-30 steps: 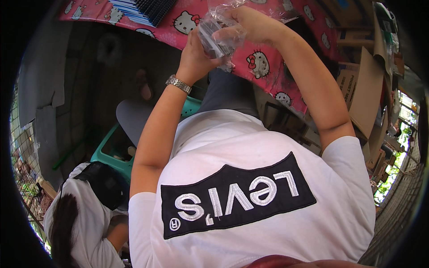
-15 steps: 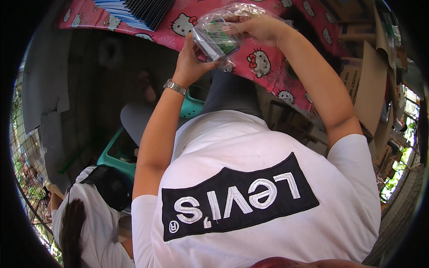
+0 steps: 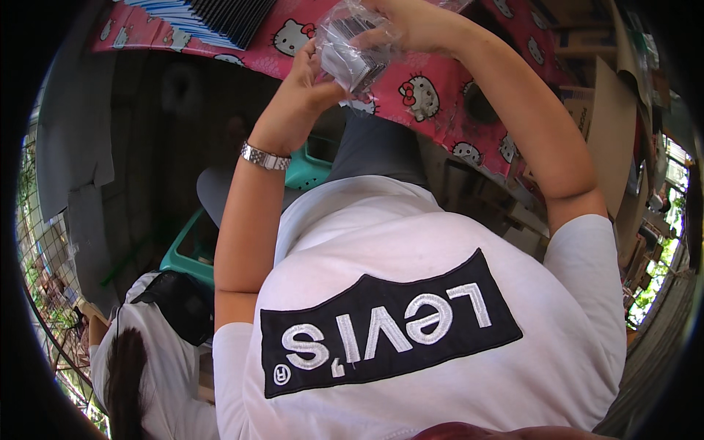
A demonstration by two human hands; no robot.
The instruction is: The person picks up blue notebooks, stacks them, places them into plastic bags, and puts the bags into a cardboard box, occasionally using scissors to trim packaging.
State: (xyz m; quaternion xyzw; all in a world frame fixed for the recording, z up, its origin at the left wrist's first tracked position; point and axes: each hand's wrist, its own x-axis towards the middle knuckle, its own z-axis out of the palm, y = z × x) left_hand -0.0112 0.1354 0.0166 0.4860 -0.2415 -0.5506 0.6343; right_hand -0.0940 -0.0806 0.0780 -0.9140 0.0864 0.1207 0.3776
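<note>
Above the near edge of the table, a clear plastic bag (image 3: 349, 61) is held between my two hands. Inside it sits a block of small flat pieces, whitish on one face with dark layered edges; their exact kind I cannot make out. My left hand (image 3: 308, 88) grips the bag from the left, its thumb along the lower side. From the upper right, my right hand (image 3: 403, 28) closes on the bag, its fingertips pressed on the plastic over the block. Crinkled film hides part of the contents.
A pink patterned cloth (image 3: 396, 95) covers the table. Several black and blue-white strip-like pieces (image 3: 220, 22) lie stacked at its far left. Cardboard boxes (image 3: 612, 132) stand to the right. A green plastic stool (image 3: 187, 253) and another person in white (image 3: 165, 367) are at the lower left.
My hands have turned the bag and shifted it slightly up. The green face seen earlier is out of sight, and the block's dark layered edges now show. My left wrist has rotated.
</note>
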